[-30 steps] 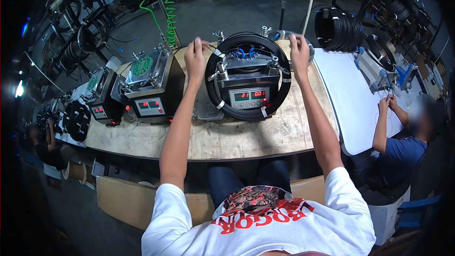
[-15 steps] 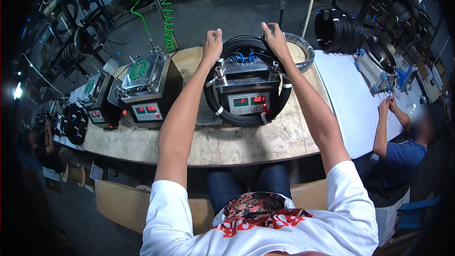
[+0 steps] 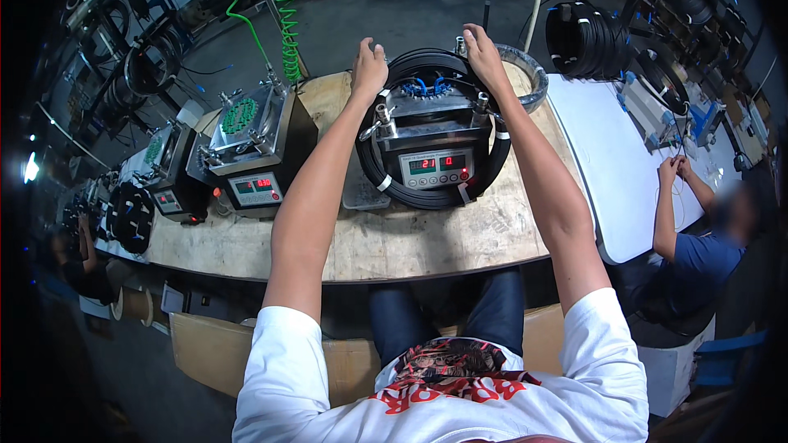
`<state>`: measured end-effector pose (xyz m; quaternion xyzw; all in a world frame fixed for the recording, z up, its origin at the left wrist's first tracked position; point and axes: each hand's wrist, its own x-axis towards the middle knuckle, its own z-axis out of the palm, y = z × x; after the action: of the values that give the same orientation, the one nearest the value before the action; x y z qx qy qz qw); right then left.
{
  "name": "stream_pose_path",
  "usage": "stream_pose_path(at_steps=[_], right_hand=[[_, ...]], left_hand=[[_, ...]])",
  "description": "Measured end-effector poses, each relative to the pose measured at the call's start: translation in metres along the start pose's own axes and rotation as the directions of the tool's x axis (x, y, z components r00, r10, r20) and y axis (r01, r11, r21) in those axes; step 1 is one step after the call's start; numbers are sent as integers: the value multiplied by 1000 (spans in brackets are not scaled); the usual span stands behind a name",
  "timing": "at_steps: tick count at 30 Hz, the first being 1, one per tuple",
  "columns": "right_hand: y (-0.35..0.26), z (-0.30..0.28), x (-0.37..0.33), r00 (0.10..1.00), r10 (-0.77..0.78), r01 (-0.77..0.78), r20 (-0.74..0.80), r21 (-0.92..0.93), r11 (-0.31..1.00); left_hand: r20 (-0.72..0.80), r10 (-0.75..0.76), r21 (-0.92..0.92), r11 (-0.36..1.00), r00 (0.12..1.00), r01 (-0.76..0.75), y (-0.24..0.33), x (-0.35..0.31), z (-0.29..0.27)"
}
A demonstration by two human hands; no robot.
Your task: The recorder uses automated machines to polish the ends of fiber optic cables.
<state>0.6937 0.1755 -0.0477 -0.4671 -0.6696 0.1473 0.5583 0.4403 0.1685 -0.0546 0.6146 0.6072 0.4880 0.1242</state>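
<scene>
Machine: landmark; stands on the table, lit panel to the front.
Coil: black cable, looped around the machine, its lower run passing just below the panel.
Connectors: blue, grouped atop the machine.
Left hand: at the machine's rear left, fingers partly bent; whether it grips anything cannot be told.
Right hand: at the machine's rear right, beside the rear clamp; a grip cannot be confirmed.
Front clamps: 2, at the machine's front corners, neither under a hand.
Care: matched pressure from the 2 hands would probably serve best; a coil loop snagged on the machine could tug the connectors.
</scene>
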Motion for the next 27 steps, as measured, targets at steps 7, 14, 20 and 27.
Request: stream_pose_path(at_steps=[7, 14, 20, 27], right_hand=[[-6, -2, -1, 997, 46, -48, 67, 22, 999], [-11, -2, -6, 989, 99, -90, 109, -82, 993], [4, 3, -1, 992, 12, -4, 124, -66, 998], [3, 9, 4, 986, -67, 99, 154, -216, 971]], left_hand=[[35, 24, -92, 996, 999, -20, 13, -7, -7], [26, 1, -100, 995, 1000, 2, 7, -5, -7], [0, 23, -22, 1000, 1000, -23, -3, -1, -1], [74, 296, 80, 950, 952, -302, -13, 11, -9]])
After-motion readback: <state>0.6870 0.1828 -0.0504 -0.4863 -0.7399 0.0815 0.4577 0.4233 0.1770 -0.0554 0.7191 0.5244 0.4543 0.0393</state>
